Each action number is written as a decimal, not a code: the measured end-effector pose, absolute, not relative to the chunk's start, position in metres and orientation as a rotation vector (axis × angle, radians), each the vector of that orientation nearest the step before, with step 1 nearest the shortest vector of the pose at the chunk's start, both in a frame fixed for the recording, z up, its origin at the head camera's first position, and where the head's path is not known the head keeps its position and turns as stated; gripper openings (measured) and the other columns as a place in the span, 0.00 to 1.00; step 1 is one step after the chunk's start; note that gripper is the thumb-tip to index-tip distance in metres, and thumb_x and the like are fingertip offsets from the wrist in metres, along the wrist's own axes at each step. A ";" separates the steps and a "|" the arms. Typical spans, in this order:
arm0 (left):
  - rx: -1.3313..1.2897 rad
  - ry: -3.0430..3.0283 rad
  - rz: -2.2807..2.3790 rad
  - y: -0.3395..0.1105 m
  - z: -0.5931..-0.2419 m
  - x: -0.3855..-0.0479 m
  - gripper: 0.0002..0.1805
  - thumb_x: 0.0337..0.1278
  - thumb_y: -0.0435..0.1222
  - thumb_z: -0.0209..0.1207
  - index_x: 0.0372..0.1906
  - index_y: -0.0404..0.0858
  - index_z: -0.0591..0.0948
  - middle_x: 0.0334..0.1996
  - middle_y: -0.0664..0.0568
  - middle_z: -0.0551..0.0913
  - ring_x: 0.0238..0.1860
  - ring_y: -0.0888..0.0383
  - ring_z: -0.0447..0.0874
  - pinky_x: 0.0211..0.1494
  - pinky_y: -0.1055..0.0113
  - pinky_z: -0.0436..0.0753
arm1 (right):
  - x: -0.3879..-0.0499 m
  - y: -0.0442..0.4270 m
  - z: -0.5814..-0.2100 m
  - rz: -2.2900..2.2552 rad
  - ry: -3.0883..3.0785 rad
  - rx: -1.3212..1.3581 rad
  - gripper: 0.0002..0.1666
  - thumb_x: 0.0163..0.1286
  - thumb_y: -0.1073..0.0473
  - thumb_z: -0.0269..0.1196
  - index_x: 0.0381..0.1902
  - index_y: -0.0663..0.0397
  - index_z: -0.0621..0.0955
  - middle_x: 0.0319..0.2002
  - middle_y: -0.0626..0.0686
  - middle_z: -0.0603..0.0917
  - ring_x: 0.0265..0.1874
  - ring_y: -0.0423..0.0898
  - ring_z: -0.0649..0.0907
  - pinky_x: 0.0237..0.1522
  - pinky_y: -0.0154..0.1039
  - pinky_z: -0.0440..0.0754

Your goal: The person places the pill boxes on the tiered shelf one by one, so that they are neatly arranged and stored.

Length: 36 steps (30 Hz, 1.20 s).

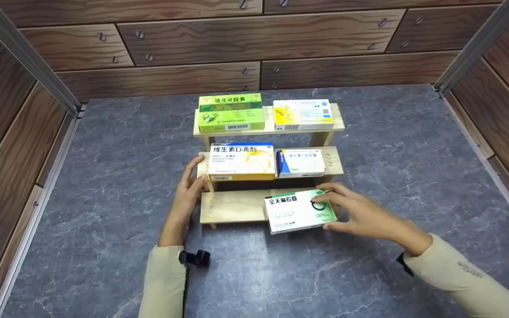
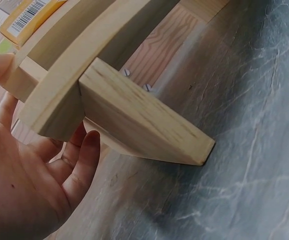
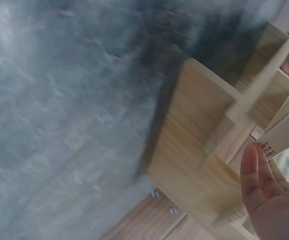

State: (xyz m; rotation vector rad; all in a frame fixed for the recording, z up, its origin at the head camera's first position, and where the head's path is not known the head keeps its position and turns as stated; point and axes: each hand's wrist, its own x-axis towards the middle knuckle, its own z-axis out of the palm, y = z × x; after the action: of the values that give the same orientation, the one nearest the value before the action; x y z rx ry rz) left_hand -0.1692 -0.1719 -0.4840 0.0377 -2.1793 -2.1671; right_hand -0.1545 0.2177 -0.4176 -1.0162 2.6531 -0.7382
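Note:
In the head view a small three-tier wooden shelf stand stands on the dark marbled table. My left hand grips the left end of its middle tier, thumb in front; in the left wrist view the other fingers of this hand curl beneath the wood. My right hand holds a white and green medicine box by its right end, between thumb and fingers. This box is tilted over the right part of the lowest tier; whether it touches the wood I cannot tell. The right wrist view is partly blurred.
On the top tier sit a green medicine box and a white and yellow box. The middle tier bears a white and orange box and a smaller white and blue box. Wood-patterned panels wall the table.

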 end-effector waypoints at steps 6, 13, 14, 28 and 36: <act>0.029 -2.183 -2.159 -0.171 -0.483 -0.170 0.29 0.67 0.36 0.52 0.72 0.42 0.62 0.35 0.53 0.80 0.31 0.64 0.75 0.35 0.70 0.74 | -0.159 0.216 -0.427 -0.718 2.675 -0.960 0.33 0.57 0.54 0.72 0.61 0.45 0.76 0.67 0.58 0.68 0.61 0.61 0.75 0.53 0.58 0.77; 0.027 -2.204 -2.134 -0.171 -0.484 -0.170 0.29 0.67 0.37 0.52 0.72 0.43 0.62 0.29 0.56 0.76 0.31 0.63 0.72 0.36 0.70 0.73 | -0.160 0.215 -0.431 -0.715 2.701 -0.948 0.33 0.57 0.54 0.72 0.61 0.45 0.76 0.67 0.58 0.68 0.61 0.61 0.75 0.54 0.57 0.77; 0.024 -2.201 -2.135 -0.171 -0.484 -0.170 0.29 0.67 0.37 0.52 0.72 0.43 0.62 0.28 0.56 0.75 0.31 0.63 0.72 0.36 0.70 0.72 | -0.160 0.215 -0.431 -0.714 2.710 -0.954 0.33 0.57 0.54 0.72 0.61 0.46 0.76 0.67 0.58 0.68 0.61 0.61 0.75 0.54 0.58 0.77; 0.027 -2.162 -2.198 -0.170 -0.483 -0.170 0.29 0.68 0.36 0.51 0.72 0.42 0.61 0.32 0.55 0.77 0.31 0.63 0.73 0.36 0.69 0.75 | -0.157 0.215 -0.435 -0.688 2.793 -0.929 0.33 0.54 0.54 0.73 0.59 0.48 0.77 0.67 0.62 0.69 0.64 0.64 0.70 0.62 0.63 0.68; 0.010 -2.161 -2.165 -0.171 -0.484 -0.169 0.29 0.67 0.34 0.51 0.72 0.41 0.61 0.34 0.54 0.77 0.31 0.63 0.74 0.39 0.69 0.76 | -0.153 0.217 -0.434 -0.675 2.794 -0.964 0.34 0.55 0.54 0.73 0.61 0.48 0.76 0.70 0.60 0.66 0.66 0.64 0.68 0.62 0.65 0.66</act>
State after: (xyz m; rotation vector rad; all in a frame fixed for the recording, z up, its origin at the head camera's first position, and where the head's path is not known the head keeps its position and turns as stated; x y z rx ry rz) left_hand -0.1694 -0.1705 -0.4839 0.0097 -2.1609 -2.1651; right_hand -0.1530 0.2169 -0.4345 -0.9644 2.7945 -0.6753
